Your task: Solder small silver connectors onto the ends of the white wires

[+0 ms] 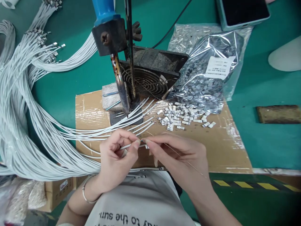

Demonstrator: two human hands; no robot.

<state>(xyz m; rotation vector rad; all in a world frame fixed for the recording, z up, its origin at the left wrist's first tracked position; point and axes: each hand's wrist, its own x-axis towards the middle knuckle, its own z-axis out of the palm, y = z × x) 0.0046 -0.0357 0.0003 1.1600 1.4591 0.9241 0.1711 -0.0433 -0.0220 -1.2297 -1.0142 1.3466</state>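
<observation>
My left hand (118, 160) is closed in a pinch on a white cable (125, 146), close to the cable's tip. Facing it, my right hand (185, 157) is also closed, thumb and forefinger meeting at that tip. A thin solder wire (172, 149) runs through the right hand and trails over the palm. Just below the fingertips a small metal connector (147, 146) shows, partly hidden. Beyond the hands, several white cable ends (141, 121) fan out beneath the tip of a blue-handled soldering iron (121, 84), which is clamped pointing down.
Small metal connectors (178, 114) lie scattered on the cardboard (218, 144). Behind them are a bag of parts (207, 81) and a black fan (145, 78). A thick cable bundle (47, 135) fills the left. A phone (244, 14) and a wooden block (278, 114) are at right.
</observation>
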